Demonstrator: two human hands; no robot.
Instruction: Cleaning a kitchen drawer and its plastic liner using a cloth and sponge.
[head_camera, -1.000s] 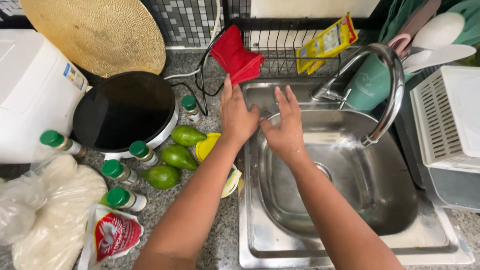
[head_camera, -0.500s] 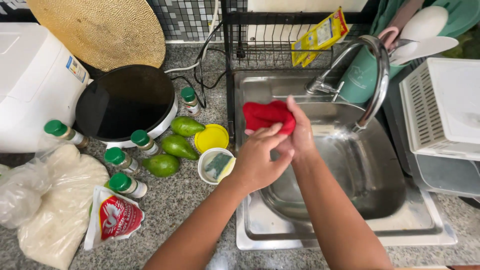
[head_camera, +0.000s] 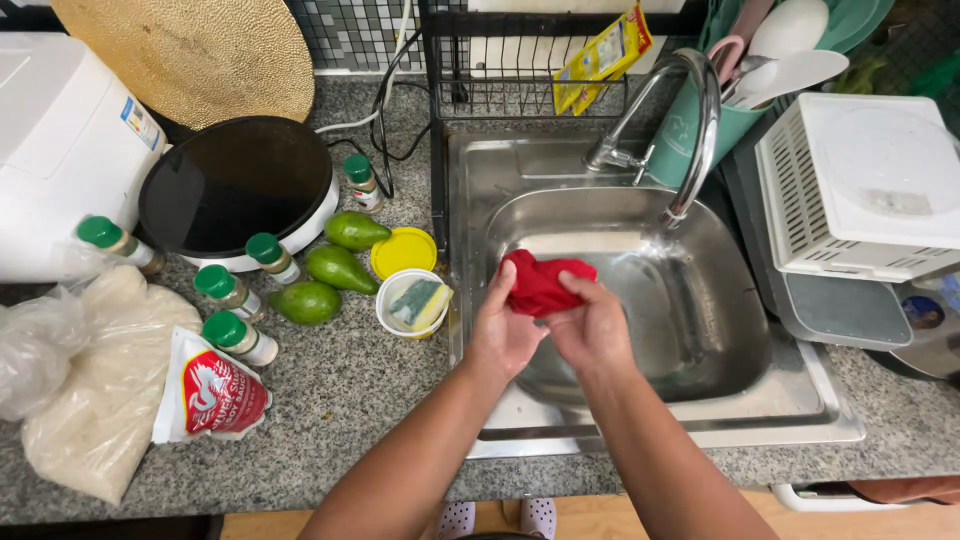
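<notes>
1. The speckled stone desk (head_camera: 380, 400) carries a steel sink (head_camera: 640, 300) with a curved tap (head_camera: 690, 130).
2. Over the basin's left side, the left hand (head_camera: 505, 335) and right hand (head_camera: 595, 330) each have their grip clamped on a bunched red cloth (head_camera: 540, 280).
3. Beside the sink stand a small tub with a sponge (head_camera: 415, 302), a yellow lid (head_camera: 404, 252) and three avocados (head_camera: 340, 268).

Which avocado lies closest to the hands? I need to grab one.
The front avocado, lowest of the three, beside the sponge tub.

Faucet (head_camera: 690, 130) arches over sink (head_camera: 700, 330); basin btm open.
</notes>
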